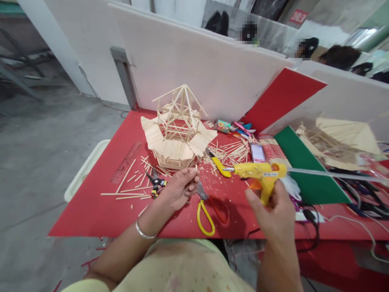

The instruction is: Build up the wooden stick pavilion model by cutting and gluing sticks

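The right hand (278, 209) is wrapped around the grip of a yellow glue gun (253, 170), thumb by the orange trigger. The gun lies almost level above the red table (91, 211), its long axis running across the person's front; the nozzle points leftward, at the other hand, and a long pale glue stick (316, 173) juts from its back end. The left hand (184, 188) pinches a small bit of wood (196, 166) upright between its fingertips, a short gap from the nozzle. Scissors (204, 197) lie just beside that hand, handles toward the person; snips (157, 184) sit to its left, a yellow knife (221, 165) to its right. Beyond it stands a stick model (179, 149), its peak upward, with loose sticks (235, 152) spread to the right.
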